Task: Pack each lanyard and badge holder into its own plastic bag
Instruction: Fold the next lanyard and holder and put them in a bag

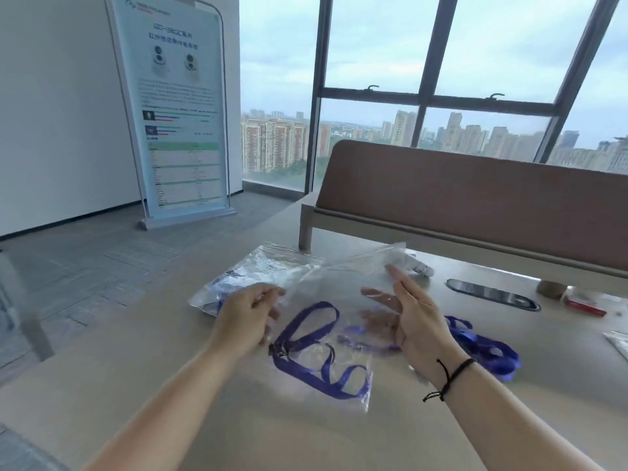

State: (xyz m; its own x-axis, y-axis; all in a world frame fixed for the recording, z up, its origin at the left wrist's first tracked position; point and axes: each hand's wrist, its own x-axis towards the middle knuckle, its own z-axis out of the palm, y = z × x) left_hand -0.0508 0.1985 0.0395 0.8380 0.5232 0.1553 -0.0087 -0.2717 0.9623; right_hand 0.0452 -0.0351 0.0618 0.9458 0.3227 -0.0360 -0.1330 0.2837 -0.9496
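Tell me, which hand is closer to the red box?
Right. The right hand is at the clear bag, with the red box off to its right. The left hand pinches the bag's far side, much farther away.

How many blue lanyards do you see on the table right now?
3: one blue fabric lanyard inside the clear plastic bag between the hands, one loose by the right wrist, one in the clear bag at far left. More may be hidden.

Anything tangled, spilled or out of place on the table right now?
Nothing looks spilled or damaged. One blue lanyard lies loose and bunched on the table beside the right hand, not yet bagged. The left hand pinches the clear plastic bag, with another lanyard coiled untidily inside it.
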